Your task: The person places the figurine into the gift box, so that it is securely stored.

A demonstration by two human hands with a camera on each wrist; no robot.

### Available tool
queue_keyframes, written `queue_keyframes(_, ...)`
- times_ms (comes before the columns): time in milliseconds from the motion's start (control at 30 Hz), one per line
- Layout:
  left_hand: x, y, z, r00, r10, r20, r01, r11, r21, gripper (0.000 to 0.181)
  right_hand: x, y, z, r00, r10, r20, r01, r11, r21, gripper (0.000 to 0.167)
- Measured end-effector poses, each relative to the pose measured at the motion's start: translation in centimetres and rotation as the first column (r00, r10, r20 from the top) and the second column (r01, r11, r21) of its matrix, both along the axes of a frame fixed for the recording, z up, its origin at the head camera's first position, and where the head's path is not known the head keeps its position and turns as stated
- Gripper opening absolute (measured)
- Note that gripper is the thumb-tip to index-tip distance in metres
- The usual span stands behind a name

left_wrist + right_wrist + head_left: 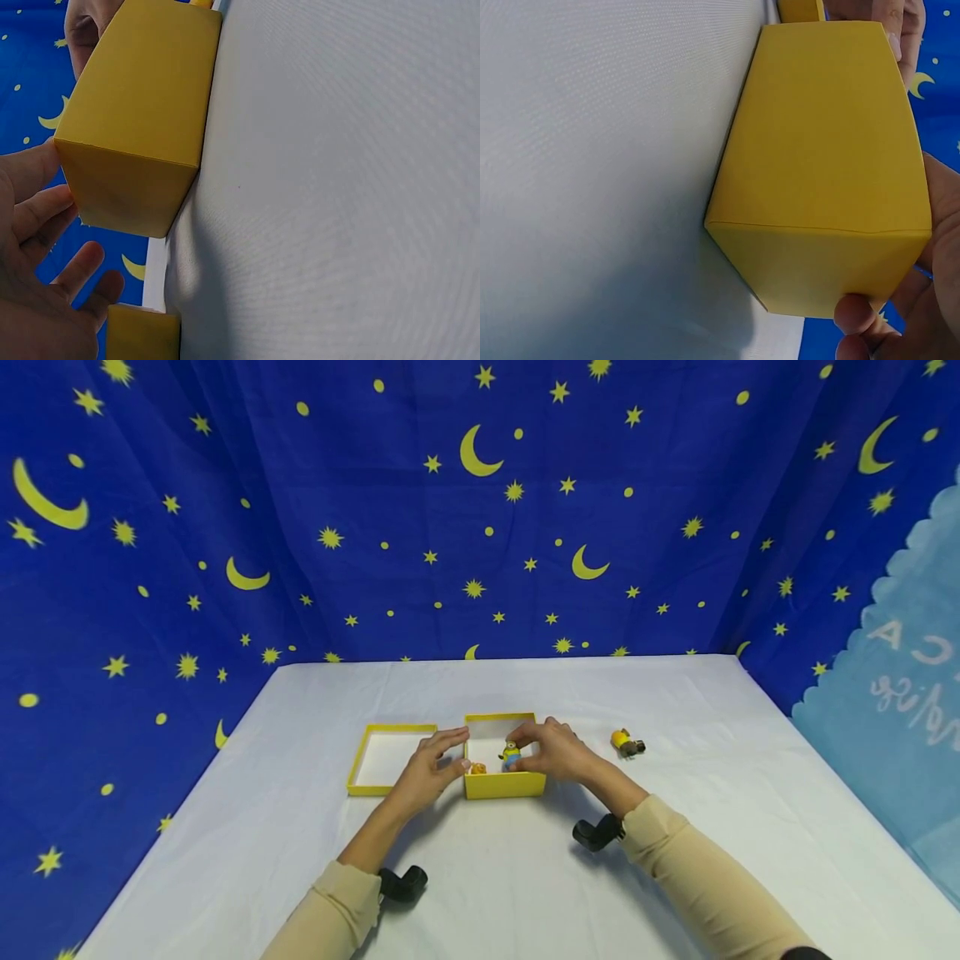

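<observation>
Between slightly parted right fingers point(528, 732), figurine point(512, 753)

Blue backdrop point(420, 510) (starry, moon-printed); white tablecloth point(502, 868) before it; pale-blue, scalloped, lettered panel point(900, 689) at far right

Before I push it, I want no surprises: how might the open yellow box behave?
The yellow box is likely stiff: its walls stand flat with crisp edges. Probably light, as its rim looks thin. It would likely slide rather than tip, sitting flat on the white cloth.
</observation>
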State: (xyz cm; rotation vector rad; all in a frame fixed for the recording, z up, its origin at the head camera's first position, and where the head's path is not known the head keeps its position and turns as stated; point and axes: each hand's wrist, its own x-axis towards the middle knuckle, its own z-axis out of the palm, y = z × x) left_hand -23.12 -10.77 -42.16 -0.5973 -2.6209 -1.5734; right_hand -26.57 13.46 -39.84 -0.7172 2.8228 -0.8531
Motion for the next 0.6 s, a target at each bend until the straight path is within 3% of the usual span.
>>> queue_keyframes(600,0.09,-0.03,0.17,1.0,-0.002,0.018,0.002,1.0,0.012,0.047,-0.69,-0.29,1.03,0.995,0.094,0.019,-0.096,0.988,0.123,0.025)
